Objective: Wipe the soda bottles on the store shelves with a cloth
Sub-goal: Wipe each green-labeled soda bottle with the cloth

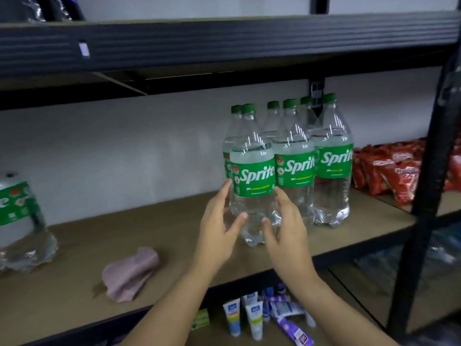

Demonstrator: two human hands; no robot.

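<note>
Squarely between both hands — left hand [219, 221], right hand [287, 226] — fingers spread, one Sprite bottle [252, 176].

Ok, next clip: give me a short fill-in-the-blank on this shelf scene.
1. The bottle caps are ____ in colour.
2. Both hands, left and right, flank the front bottle, labelled ____.
3. The pink cloth lies on the shelf, to the ____ of the hands.

Missing words: green; Sprite; left

We read "Sprite" in white on the green labels of three front soda bottles [252, 171]. Print on the lower-shelf tubes [254, 318] and red packets [396, 171] is illegible.
</note>
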